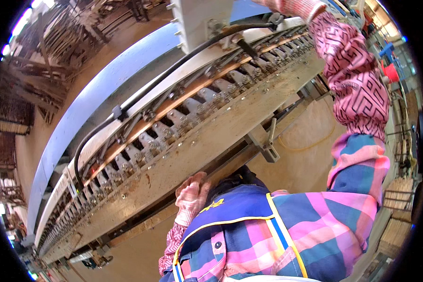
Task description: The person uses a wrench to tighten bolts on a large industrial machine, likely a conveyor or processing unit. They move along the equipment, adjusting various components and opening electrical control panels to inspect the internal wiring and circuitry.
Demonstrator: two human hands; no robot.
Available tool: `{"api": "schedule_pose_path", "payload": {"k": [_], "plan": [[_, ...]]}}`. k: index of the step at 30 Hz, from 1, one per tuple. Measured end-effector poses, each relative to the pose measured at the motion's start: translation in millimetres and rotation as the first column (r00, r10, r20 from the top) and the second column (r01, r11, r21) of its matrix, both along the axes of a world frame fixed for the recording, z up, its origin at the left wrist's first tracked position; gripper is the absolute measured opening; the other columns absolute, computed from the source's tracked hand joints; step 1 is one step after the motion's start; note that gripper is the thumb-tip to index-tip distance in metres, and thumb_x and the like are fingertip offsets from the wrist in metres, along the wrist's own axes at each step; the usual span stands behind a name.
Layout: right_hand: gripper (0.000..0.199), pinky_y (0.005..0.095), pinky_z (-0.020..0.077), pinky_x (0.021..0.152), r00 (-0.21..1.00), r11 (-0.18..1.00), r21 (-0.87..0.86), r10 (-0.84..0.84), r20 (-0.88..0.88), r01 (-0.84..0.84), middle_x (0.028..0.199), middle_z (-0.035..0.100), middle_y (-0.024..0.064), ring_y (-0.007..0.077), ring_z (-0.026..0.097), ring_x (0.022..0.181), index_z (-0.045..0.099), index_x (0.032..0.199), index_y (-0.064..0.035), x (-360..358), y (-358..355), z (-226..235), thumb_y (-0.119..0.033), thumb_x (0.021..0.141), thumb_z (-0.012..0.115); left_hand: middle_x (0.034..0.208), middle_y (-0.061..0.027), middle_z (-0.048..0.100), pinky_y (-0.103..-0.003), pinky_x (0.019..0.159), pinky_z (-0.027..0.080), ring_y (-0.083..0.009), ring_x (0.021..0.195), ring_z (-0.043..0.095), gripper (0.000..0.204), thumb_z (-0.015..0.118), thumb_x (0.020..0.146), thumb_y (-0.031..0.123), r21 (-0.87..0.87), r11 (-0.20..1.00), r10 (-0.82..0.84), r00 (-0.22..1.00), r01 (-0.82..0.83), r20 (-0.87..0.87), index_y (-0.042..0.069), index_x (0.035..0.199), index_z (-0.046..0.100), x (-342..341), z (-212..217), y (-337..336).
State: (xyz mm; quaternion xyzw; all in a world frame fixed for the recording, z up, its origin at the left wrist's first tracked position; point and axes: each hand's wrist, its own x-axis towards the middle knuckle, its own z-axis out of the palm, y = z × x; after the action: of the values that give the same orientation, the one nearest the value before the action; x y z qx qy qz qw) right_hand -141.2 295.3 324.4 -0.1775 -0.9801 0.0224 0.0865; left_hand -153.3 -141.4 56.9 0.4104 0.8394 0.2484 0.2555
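My left hand (192, 191), in a pale pink knit glove, is at the near edge of a long machine's metal bed (188, 150), close to my apron (239, 204). Its fingers look curled together, and no object shows in them. My right arm stretches far forward to the upper right in a pink patterned sleeve (352, 75). The gloved right hand (293, 6) is at the top rim beyond the machine's far side. Its fingers are cut off by the picture edge, so what they touch is hidden. A row of metal clamp fingers (178, 121) runs along the bed.
A black hose (150, 87) arches over the machine beside a white upright post (199, 23). Behind it curves a pale blue panel (80, 108). Below the bed juts a metal bracket with a lever (266, 143). Wood scraps (37, 70) are piled at far left; stacked boards (395, 235) stand right.
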Motion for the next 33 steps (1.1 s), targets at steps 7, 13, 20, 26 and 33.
{"api": "schedule_pose_path", "payload": {"k": [7,13,20,26,33], "plan": [[0.026,0.0392,0.0533,0.087,0.996,0.93,0.367,0.04,-0.075,-0.01,0.104,0.068,0.0157,0.0302,0.066,0.098,0.067,0.107,-0.0069,-27,37,-14,-0.016,0.084,0.058,0.094,-0.0159,0.069,-0.043,0.08,0.053,-0.0331,0.084,0.067,0.03,0.062,0.088,0.031,0.141,0.989,-0.028,0.987,0.051,-0.158,0.013,0.112,0.064,7,-4,26],[0.017,0.036,0.0564,0.059,0.977,0.98,0.065,-0.193,0.09,0.187,0.097,0.07,0.008,0.0212,0.068,0.08,0.068,0.097,-0.0102,-2,0,-4,-0.02,0.088,0.058,0.078,-0.0105,0.067,-0.039,0.065,0.054,-0.0272,0.069,0.067,0.026,0.07,0.083,0.023,0.303,0.936,-0.145,0.981,0.178,-0.129,0.014,0.107,0.064,13,14,68],[0.015,0.0304,0.0518,0.056,0.965,0.959,0.12,-0.261,0.024,0.257,0.089,0.066,-0.0005,0.0133,0.062,0.072,0.065,0.093,-0.014,-36,47,-22,-0.027,0.09,0.058,0.086,-0.0122,0.068,-0.042,0.067,0.054,-0.0309,0.074,0.067,0.029,0.07,0.083,0.026,0.242,0.926,-0.227,0.941,0.288,-0.252,0.015,0.109,0.063,-4,11,90],[0.018,0.029,0.0473,0.053,0.949,0.943,0.102,-0.313,-0.044,0.316,0.084,0.062,-0.0013,0.0117,0.057,0.067,0.062,0.089,-0.0145,-41,88,-14,-0.031,0.091,0.056,0.091,-0.0139,0.07,-0.043,0.076,0.053,-0.0347,0.084,0.068,0.028,0.069,0.083,0.031,-0.013,0.994,-0.108,0.99,0.107,-0.088,0.014,0.105,0.068,-6,14,102],[0.023,0.0273,0.042,0.051,0.907,0.911,-0.002,-0.411,-0.092,0.413,0.078,0.058,-0.0023,0.0099,0.052,0.062,0.059,0.083,-0.0151,12,128,-22,-0.035,0.092,0.054,0.096,-0.0148,0.069,-0.043,0.078,0.051,-0.0344,0.089,0.067,0.032,0.068,0.083,0.03,-0.168,0.985,-0.054,0.997,0.045,-0.049,0.016,0.112,0.065,-3,22,123]]}}
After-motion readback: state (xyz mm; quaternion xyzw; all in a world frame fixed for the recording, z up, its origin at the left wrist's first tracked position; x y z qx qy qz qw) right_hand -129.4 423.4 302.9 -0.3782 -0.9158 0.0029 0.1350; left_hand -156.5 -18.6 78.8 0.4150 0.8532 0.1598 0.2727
